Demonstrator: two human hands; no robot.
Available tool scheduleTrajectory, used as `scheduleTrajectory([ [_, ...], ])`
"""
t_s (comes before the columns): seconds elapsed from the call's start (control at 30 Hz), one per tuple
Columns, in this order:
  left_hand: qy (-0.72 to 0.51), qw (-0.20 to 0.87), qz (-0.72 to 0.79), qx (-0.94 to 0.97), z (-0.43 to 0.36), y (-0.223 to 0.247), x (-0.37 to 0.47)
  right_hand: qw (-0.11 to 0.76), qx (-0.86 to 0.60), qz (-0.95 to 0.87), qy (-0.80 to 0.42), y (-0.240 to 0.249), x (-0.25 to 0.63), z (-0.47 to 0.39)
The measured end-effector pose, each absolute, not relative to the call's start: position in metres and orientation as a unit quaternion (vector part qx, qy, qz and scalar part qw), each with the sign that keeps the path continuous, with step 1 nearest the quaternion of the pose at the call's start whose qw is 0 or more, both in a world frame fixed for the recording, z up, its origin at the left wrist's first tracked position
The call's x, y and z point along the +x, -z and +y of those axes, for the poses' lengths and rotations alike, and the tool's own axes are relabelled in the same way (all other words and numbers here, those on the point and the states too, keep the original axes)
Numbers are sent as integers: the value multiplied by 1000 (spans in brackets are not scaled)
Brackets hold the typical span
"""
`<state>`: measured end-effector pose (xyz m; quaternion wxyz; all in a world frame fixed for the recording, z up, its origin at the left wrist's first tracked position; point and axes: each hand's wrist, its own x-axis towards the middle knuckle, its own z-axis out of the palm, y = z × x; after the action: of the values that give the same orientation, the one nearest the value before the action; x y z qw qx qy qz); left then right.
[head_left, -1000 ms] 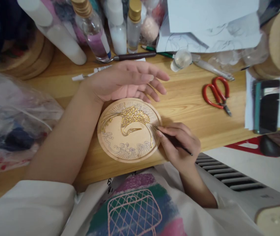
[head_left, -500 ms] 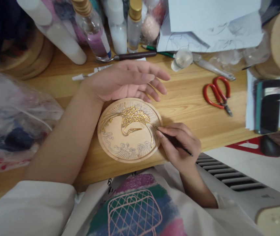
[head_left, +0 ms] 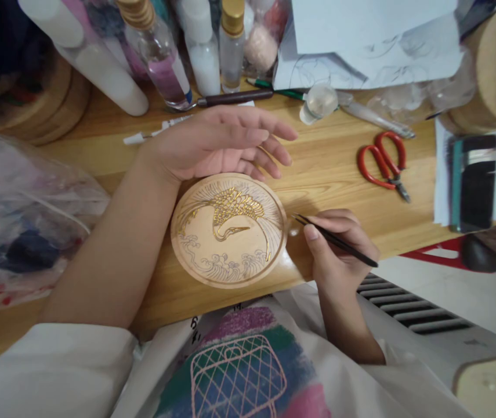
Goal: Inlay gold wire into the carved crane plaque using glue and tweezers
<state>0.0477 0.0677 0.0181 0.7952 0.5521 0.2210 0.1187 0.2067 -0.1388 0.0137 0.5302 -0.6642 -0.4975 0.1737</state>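
A round wooden plate (head_left: 195,247) lies on the table before me, bearing a crane outlined in raised gold lines and thin drawn waves along its lower part. My left hand (head_left: 234,142) rests on its side just beyond the plate's far rim, fingers loosely apart and nothing in them. To the right of the plate, my right hand (head_left: 341,247) pinches a pair of black tweezers (head_left: 339,241). Their two tips are slightly apart and point left, a short way off the rim. Whether anything thin sits between the tips I cannot tell.
Red-handled pliers (head_left: 384,162) and a phone (head_left: 474,183) lie at right. Bottles (head_left: 165,69), a dark-handled tool (head_left: 234,97), a small clear cup (head_left: 318,103) and papers (head_left: 373,35) line the back. A plastic bag (head_left: 34,220) bulges at left.
My right hand has drawn back to the right, taking the tweezers off the plate's right edge to over the bare wood. My left hand stays in place beside the plate.
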Motion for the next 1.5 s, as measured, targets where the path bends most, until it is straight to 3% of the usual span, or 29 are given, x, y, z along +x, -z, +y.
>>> scheduleTrajectory([
  [0.33, -115, 806, 187, 550, 67, -18, 47, 492, -633, -550, -234, -17, 211, -141],
  [0.6, -137, 751, 193, 617, 68, -21, 51, 523, -627, -530, -230, -12, 208, -137],
  [0.7, -165, 589, 271, 743, 50, -38, 49, 541, -623, -514, -234, -11, 208, -136],
  [0.83, -104, 178, 391, 897, -10, -58, 34, 555, -615, -494, -265, -15, 214, -137],
  [0.93, -104, 59, 347, 930, -57, -54, 19, 532, -607, -529, -264, -17, 218, -138],
  [1.17, -122, 76, 343, 928, -84, -24, 7, 511, -561, -593, -271, -15, 218, -136],
  [1.5, -130, 89, 338, 928, -83, -21, 7, 498, -563, -603, -267, -14, 219, -136],
])
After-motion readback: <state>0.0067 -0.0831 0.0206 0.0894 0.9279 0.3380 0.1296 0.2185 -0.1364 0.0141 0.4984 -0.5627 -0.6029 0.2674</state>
